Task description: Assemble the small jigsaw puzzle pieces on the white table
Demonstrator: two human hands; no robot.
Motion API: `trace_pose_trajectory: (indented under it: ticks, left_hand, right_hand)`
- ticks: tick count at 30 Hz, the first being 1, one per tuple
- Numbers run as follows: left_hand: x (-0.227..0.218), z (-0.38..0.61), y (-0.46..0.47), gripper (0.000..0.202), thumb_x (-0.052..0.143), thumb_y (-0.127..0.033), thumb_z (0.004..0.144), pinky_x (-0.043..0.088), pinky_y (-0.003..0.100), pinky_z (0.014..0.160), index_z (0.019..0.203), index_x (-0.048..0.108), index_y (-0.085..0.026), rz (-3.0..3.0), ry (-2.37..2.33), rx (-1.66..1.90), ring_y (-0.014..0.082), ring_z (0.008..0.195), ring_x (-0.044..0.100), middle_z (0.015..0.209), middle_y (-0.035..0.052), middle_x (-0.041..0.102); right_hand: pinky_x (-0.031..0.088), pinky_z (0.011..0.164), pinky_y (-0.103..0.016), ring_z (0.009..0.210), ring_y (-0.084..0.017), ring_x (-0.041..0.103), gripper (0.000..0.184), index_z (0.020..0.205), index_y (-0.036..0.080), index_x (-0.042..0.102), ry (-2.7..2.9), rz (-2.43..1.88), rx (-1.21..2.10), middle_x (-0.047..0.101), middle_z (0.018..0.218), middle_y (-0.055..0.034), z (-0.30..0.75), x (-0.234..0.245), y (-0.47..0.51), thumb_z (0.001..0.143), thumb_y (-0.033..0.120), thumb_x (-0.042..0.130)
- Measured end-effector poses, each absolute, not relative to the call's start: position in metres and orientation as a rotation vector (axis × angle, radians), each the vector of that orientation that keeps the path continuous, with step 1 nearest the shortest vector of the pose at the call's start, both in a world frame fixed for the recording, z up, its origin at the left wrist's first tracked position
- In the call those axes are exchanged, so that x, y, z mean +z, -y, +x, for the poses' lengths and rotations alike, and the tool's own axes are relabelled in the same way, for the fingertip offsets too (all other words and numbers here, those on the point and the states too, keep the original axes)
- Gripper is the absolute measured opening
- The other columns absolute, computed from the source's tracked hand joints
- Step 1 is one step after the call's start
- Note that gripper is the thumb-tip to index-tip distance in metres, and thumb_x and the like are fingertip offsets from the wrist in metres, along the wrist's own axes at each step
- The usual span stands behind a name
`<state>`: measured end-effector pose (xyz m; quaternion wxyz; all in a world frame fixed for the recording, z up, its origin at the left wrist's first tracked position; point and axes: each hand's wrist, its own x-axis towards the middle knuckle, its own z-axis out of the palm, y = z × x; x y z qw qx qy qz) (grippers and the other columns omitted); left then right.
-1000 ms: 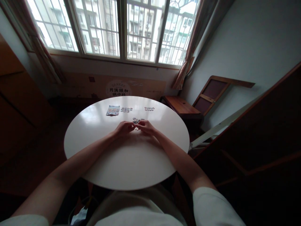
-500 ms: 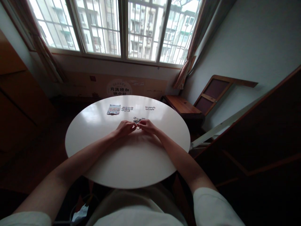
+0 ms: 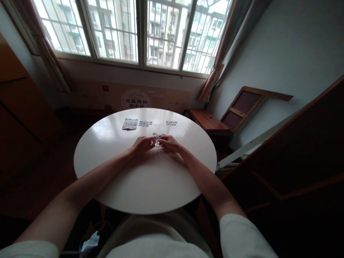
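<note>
Over the white round table my left hand (image 3: 144,144) is closed, its thumb and fingertips pinched on what looks like a small jigsaw puzzle piece. Just across from it my right hand (image 3: 170,143) pinches another small piece at its fingertips. Between and behind the fingers lies a loose pile of jigsaw puzzle pieces (image 3: 158,135), partly covered by both hands. Farther back, one group of puzzle pieces (image 3: 145,123) is laid in rows, with a smaller group (image 3: 171,123) to its right. The prints on the pieces are too small to make out.
A shiny picture packet (image 3: 130,124) lies left of the rows on the round table (image 3: 145,182). Beyond the table's right edge stand a wooden bench (image 3: 208,119) and a folded wooden frame (image 3: 242,107). Barred windows are behind.
My fingertips have drawn slightly apart, showing more of the pieces between them. The rows of pieces and the packet stay put; the view has shifted a little.
</note>
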<state>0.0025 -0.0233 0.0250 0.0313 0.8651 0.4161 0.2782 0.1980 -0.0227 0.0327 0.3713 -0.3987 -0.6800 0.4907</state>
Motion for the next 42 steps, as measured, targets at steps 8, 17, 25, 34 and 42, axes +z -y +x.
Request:
trace_pose_trajectory:
  ticks: [8, 17, 25, 34, 42]
  left_hand:
    - [0.019, 0.001, 0.018, 0.022, 0.050, -0.032, 0.083, 0.032, 0.020, 0.054, 0.084, 0.069, -0.021, 2.752, -1.237, 0.864, 0.0101, 0.052, 0.053, 0.061, 0.0000, 0.063]
    - [0.017, -0.001, 0.017, 0.022, 0.050, -0.031, 0.083, 0.032, 0.018, 0.052, 0.081, 0.069, -0.019, 2.777, -1.107, 0.895, 0.0087, 0.050, 0.052, 0.059, 0.0001, 0.063]
    - [0.014, -0.001, 0.014, 0.020, 0.052, -0.028, 0.082, 0.032, 0.018, 0.051, 0.079, 0.069, -0.019, 2.832, -1.069, 0.968, 0.0084, 0.048, 0.052, 0.057, -0.0003, 0.063]
    - [0.010, -0.001, 0.011, 0.018, 0.054, -0.027, 0.081, 0.034, 0.018, 0.052, 0.080, 0.070, -0.020, 2.834, -1.078, 1.008, 0.0085, 0.050, 0.054, 0.058, -0.0009, 0.063]
    - [0.012, -0.001, 0.012, 0.018, 0.053, -0.025, 0.081, 0.034, 0.017, 0.052, 0.080, 0.069, -0.018, 2.802, -1.018, 0.987, 0.0076, 0.049, 0.053, 0.058, -0.0006, 0.062]
  right_hand:
    - [0.035, 0.051, -0.021, 0.053, -0.007, 0.046, 0.029, 0.080, 0.011, 0.066, 1.702, -1.006, 1.292, 0.058, 0.061, 0.0009, 0.197, 0.032, 0.023, 0.067, 0.037, 0.068]
    - [0.032, 0.049, -0.020, 0.049, -0.007, 0.042, 0.031, 0.078, 0.011, 0.063, 1.761, -1.071, 1.217, 0.054, 0.057, 0.0025, 0.197, 0.032, 0.021, 0.070, 0.041, 0.065]
    - [0.035, 0.050, -0.021, 0.051, -0.008, 0.047, 0.027, 0.077, 0.010, 0.062, 1.793, -1.029, 1.193, 0.056, 0.058, 0.0013, 0.196, 0.025, 0.016, 0.071, 0.036, 0.063]
    - [0.034, 0.048, -0.020, 0.051, -0.007, 0.047, 0.029, 0.078, 0.011, 0.061, 1.795, -1.033, 1.206, 0.057, 0.059, 0.0009, 0.197, 0.026, 0.017, 0.071, 0.039, 0.064]
    - [0.036, 0.050, -0.020, 0.052, -0.008, 0.048, 0.027, 0.078, 0.011, 0.061, 1.813, -1.017, 1.182, 0.057, 0.059, 0.0007, 0.197, 0.025, 0.016, 0.072, 0.037, 0.064]
